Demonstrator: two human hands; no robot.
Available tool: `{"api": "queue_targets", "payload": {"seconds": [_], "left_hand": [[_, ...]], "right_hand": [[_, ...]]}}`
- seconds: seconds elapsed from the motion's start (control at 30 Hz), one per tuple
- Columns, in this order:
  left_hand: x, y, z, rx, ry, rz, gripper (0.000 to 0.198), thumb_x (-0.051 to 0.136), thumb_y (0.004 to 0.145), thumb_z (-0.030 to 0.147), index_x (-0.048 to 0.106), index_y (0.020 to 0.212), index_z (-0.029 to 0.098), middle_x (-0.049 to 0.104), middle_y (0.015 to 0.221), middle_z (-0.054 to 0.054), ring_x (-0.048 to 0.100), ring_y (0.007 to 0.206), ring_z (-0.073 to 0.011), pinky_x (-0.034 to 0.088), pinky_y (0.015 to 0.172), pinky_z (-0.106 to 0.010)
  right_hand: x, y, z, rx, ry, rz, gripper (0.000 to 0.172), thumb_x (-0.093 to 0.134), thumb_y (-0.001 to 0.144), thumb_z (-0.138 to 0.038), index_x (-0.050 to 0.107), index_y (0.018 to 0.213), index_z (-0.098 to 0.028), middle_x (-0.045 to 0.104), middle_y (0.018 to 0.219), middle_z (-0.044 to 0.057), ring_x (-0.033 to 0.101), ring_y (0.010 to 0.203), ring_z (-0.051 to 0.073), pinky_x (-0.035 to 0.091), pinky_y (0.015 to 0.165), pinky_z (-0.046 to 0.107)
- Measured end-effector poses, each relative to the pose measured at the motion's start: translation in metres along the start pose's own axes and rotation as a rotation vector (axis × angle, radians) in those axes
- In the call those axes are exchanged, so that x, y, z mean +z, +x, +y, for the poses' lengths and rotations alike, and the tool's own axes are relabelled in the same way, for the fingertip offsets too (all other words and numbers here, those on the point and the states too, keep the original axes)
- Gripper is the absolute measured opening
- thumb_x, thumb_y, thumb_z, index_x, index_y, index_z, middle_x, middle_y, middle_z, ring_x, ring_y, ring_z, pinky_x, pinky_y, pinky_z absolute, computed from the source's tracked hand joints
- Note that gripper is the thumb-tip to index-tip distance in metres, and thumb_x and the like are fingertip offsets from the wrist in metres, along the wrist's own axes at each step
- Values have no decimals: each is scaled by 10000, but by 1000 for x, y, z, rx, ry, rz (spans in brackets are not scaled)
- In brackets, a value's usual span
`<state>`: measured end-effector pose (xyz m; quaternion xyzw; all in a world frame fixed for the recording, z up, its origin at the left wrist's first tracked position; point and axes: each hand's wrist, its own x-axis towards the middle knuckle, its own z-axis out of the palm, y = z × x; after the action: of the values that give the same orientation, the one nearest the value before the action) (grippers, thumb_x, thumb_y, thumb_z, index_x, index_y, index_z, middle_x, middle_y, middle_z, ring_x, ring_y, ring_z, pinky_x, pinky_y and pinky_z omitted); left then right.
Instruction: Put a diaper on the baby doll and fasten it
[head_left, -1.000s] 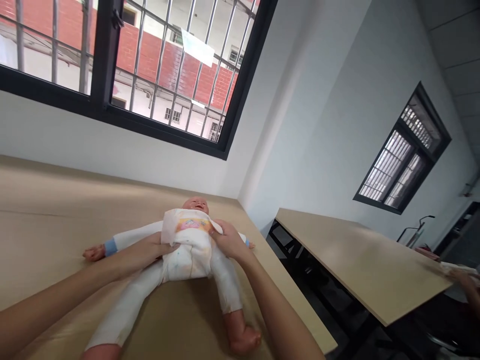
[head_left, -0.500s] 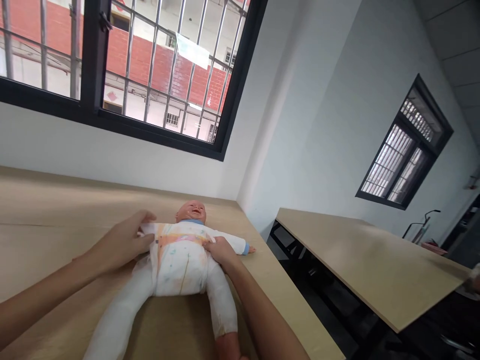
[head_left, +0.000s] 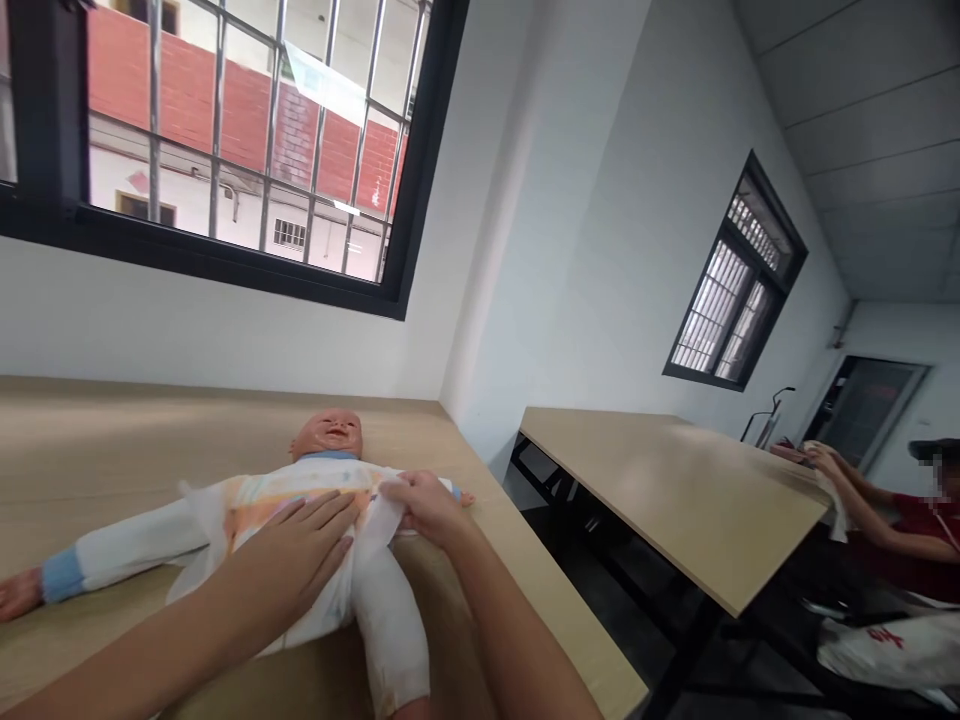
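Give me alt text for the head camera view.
A person's left hand lies flat on a diaper on a baby doll on a wooden table, while the right hand grips its edge. A person in red is at the next table.

Daylight bright, entering through the barred window [head_left: 225,130], its outdoor view pale and slightly washed out. Soft shadow beside the doll [head_left: 322,520]. Wide-angle distortion bends the wall [head_left: 570,250] lines toward the frame edges.

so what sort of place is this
Probably a baby-care training room, though that's a guess: a baby doll in a diaper lies on a long table, and another person sits at a second table nearby.
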<state>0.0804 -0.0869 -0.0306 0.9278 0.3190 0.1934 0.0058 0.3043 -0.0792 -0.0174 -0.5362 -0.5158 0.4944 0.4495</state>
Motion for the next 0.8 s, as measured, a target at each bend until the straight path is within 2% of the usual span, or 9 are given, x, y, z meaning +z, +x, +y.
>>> {"api": "queue_targets", "payload": {"seconds": [0.07,0.13,0.23,0.33,0.43,0.5,0.57,0.7,0.8], "left_hand": [[6,-4,-3,-44,73,39,563,263,1109,315,602,1545,205,560,1627,-108,482,1522,-331,384,1268,-547],[9,-6,-3,-53,98,52,564,266,1109,321,591,1558,215,554,1633,-91,494,1514,-325,409,1247,-556],[11,-5,-2,-47,111,58,562,279,1113,358,594,1557,219,560,1628,-90,516,1496,-321,426,1233,-560],[12,-3,-2,-41,117,64,573,293,1108,392,607,1545,195,569,1618,-100,523,1492,-323,429,1236,-549],[12,-3,-2,-69,119,67,564,316,1102,389,610,1542,193,579,1610,-95,515,1499,-325,415,1243,-553],[11,-2,0,-88,126,51,555,323,1105,390,605,1548,209,572,1617,-83,506,1507,-320,406,1246,-553],[9,-1,1,-101,136,26,555,320,1106,390,601,1552,216,563,1625,-80,500,1511,-323,402,1243,-563],[8,0,2,-109,133,10,563,313,1101,375,599,1556,206,567,1620,-91,504,1510,-337,414,1230,-586],[8,0,1,-107,125,22,543,337,1101,386,615,1544,243,573,1616,-70,511,1508,-335,421,1232,-578]], "right_hand": [[-24,-4,-6,52,-13,27,141,663,937,-240,646,839,-141,647,686,-9,603,612,98,496,621,208],[-44,-7,-8,100,-57,11,117,723,857,-169,666,761,-133,673,677,12,603,572,96,466,569,196],[-56,-8,-3,146,-284,-54,50,765,789,-126,734,760,-151,688,642,13,629,584,133,472,585,230],[-49,-8,8,117,-538,-2,86,838,739,-162,757,757,-185,653,587,-17,620,617,160,455,637,260],[-34,-5,17,7,-730,97,122,883,698,-218,783,763,-192,706,664,8,641,723,196,419,673,276],[-27,-3,22,-49,-834,130,88,853,706,-206,775,744,-191,728,711,25,633,744,198,398,669,277],[-22,-1,24,-51,-858,121,113,808,703,-146,712,660,-189,690,666,16,592,686,177,374,639,274],[-20,0,25,-41,-858,84,366,733,687,-59,479,473,-212,494,497,-22,479,570,152,327,610,293],[-19,-1,23,-93,-818,88,348,675,701,-33,453,512,-221,501,537,-18,481,603,160,330,634,301]]}}
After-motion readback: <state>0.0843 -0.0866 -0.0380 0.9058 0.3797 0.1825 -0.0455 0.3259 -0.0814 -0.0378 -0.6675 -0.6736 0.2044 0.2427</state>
